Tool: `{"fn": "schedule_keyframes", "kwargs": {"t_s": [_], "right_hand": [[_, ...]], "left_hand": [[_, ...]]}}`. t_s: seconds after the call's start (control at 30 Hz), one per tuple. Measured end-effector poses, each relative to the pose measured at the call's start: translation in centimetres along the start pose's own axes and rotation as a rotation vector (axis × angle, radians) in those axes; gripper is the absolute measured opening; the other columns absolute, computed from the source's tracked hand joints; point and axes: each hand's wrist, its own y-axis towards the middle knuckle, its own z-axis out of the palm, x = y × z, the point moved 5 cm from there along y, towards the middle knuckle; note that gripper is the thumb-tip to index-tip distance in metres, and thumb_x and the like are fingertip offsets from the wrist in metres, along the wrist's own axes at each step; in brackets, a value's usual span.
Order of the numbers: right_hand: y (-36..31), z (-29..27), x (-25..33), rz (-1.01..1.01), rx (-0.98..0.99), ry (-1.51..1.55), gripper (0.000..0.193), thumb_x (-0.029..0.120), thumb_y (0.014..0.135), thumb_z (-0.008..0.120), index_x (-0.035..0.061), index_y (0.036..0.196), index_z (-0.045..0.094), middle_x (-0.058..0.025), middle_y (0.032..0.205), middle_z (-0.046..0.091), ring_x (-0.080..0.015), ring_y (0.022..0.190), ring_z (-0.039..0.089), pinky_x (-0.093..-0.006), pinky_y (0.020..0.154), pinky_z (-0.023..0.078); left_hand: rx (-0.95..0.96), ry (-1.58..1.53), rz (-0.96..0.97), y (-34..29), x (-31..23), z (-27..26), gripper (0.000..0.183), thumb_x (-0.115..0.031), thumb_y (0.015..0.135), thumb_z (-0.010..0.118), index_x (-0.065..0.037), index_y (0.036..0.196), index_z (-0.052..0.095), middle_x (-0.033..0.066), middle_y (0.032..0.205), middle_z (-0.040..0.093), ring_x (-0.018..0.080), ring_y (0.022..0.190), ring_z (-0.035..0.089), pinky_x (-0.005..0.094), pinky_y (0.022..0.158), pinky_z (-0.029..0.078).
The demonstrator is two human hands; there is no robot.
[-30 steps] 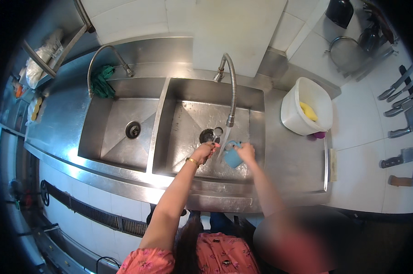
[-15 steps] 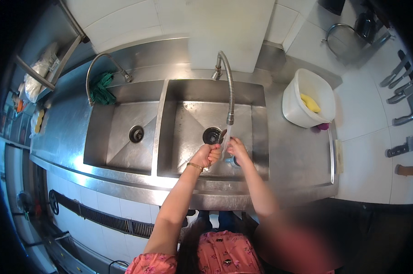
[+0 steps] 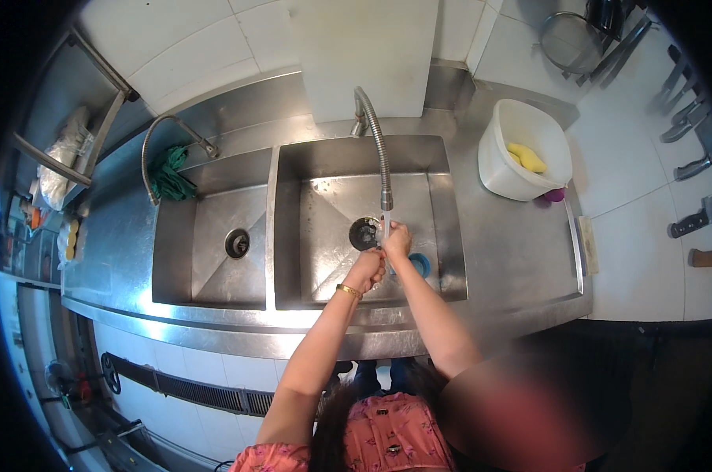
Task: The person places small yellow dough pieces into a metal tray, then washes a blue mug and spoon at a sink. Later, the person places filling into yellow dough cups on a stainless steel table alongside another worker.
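Both my hands are together over the right basin (image 3: 332,283), under the running water of the flexible-neck tap (image 3: 385,169). My left hand (image 3: 366,269) is closed in a fist around the handle of a small utensil (image 3: 382,246), which looks like a spoon; little of it shows. Just above and to the right, my right hand (image 3: 398,240) curls its fingers round the utensil's upper end, in the stream. A round blue object (image 3: 421,266) lies on the basin floor, partly behind my right wrist. The dark drain (image 3: 364,234) is beside my hands.
A second basin (image 3: 230,204) with another tap (image 3: 147,157) and green cloth (image 3: 171,173) is at left. On the right counter stands a white tub (image 3: 513,177) holding something yellow (image 3: 527,157). Several knives (image 3: 693,223) and a strainer (image 3: 570,43) hang on the right wall.
My right hand has moved up and in, closing over the utensil's oval end that showed before. The blue object is now less covered. The whole view has shifted slightly.
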Motion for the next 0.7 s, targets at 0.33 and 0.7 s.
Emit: {"fn": "schedule_keyframes", "kwargs": {"t_s": [0.33, 0.7], "right_hand": [[-3.9, 2.0, -1.0, 0.215, 0.205, 0.863, 0.021, 0.01, 0.076, 0.057, 0.001, 0.094, 0.054, -0.0115, 0.08, 0.061, -0.0162, 0.074, 0.057, -0.0298, 0.065, 0.043], [-1.0, 1.0, 0.9, 0.177, 0.229, 0.784, 0.023, 0.017, 0.083, 0.056, -0.0038, 0.074, 0.057, -0.0153, 0.068, 0.061, -0.0225, 0.061, 0.059, -0.032, 0.057, 0.047]], "left_hand": [[0.189, -0.395, 0.27, 3.7, -0.4, 0.6, 0.02, -0.012, 0.091, 0.042, -0.001, 0.1, 0.056, 0.0082, 0.09, 0.059, 0.0159, 0.075, 0.057, 0.0257, 0.067, 0.047], [0.058, -0.368, 0.413, 2.6, -1.2, 1.4, 0.018, -0.009, 0.088, 0.047, -0.002, 0.101, 0.057, 0.004, 0.097, 0.059, 0.0115, 0.085, 0.055, 0.0239, 0.075, 0.045]]}}
